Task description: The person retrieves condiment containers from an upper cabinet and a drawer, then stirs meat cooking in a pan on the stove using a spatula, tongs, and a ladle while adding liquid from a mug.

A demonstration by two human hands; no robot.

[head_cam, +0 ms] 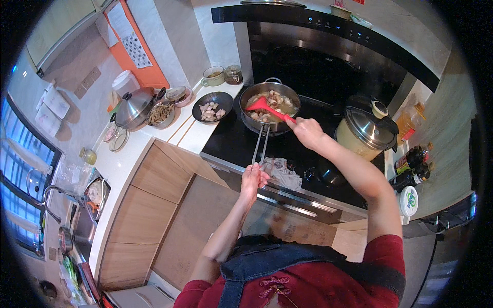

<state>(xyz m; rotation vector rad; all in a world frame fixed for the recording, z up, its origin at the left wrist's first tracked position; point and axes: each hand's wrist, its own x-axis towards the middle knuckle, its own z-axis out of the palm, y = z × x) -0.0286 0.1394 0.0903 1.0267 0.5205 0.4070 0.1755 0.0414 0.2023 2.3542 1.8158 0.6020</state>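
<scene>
My left hand (254, 180) grips the end of the long wire handle (265, 144) of a metal frying pan (246, 115). The pan sits over the left burner of a black cooktop (225, 140). Inside it, chunks of meat (275, 98) lie in shallow liquid. My right hand (308, 132) holds a red spatula (269, 109), whose broad head rests among the chunks at the pan's left side. Left of the pan, a black bowl (223, 97) contains pale raw pieces (210, 112). A crumpled cloth (283, 172) lies at the cooktop's front, right of my left hand.
A lidded pot (358, 133) stands on the cooktop's right, near bottles (412, 158) and a white tub (409, 201). Wooden chopsticks (181, 131), a bowl of brown strips (161, 114) and a domed-lid wok (134, 106) occupy the left counter. The range hood (327, 27) overhangs the back.
</scene>
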